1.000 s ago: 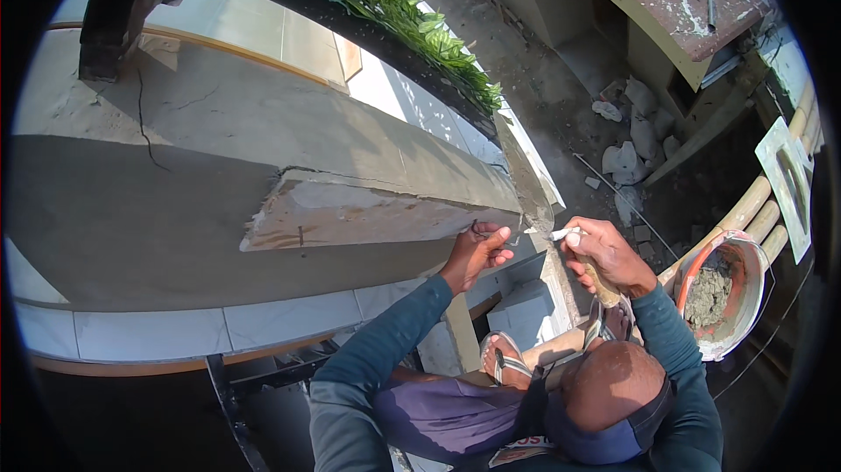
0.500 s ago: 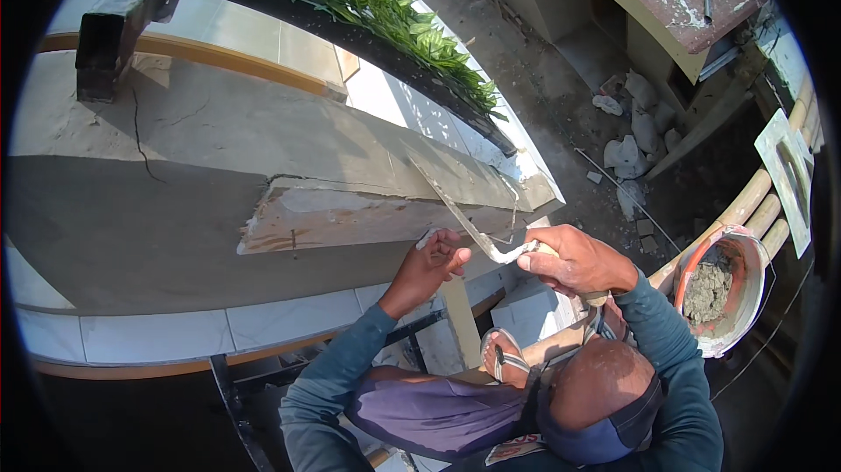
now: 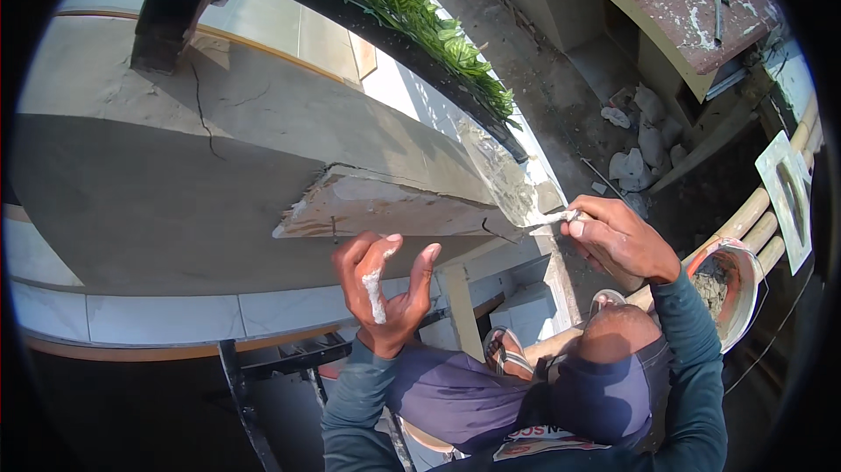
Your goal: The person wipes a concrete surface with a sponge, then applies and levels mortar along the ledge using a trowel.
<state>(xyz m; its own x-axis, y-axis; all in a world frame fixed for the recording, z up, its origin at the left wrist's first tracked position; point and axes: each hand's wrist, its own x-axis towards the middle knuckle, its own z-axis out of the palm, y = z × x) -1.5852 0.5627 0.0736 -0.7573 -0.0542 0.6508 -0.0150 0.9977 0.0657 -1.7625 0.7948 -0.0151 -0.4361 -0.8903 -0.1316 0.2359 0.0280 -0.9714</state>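
My right hand (image 3: 624, 240) is wrapped around the handle of a trowel (image 3: 501, 176). Its flat blade, smeared with grey and white, is tilted with its broad face showing, at the far right end of the grey cement wall (image 3: 263, 152). My left hand (image 3: 384, 290) is raised and empty, with thumb and fingers curved apart and a streak of white paste on one finger. Just beyond that hand, a rough whitish and brownish patch (image 3: 385, 205) shows on the wall's underside, with a crack along its upper edge.
A bucket (image 3: 743, 305) of grey mortar stands at the right beside bamboo poles (image 3: 745, 209) and a flat pale board (image 3: 784, 200). Leafy greenery (image 3: 394, 7) lines a dark rail, near a black metal post (image 3: 171, 21). A hammer (image 3: 717, 16) lies on a roof; sacks (image 3: 648, 139) sit below.
My left hand has moved left and up from beside the trowel, its fingers spreading. The trowel has turned from edge-on to show its blade face. The view has shifted slightly.
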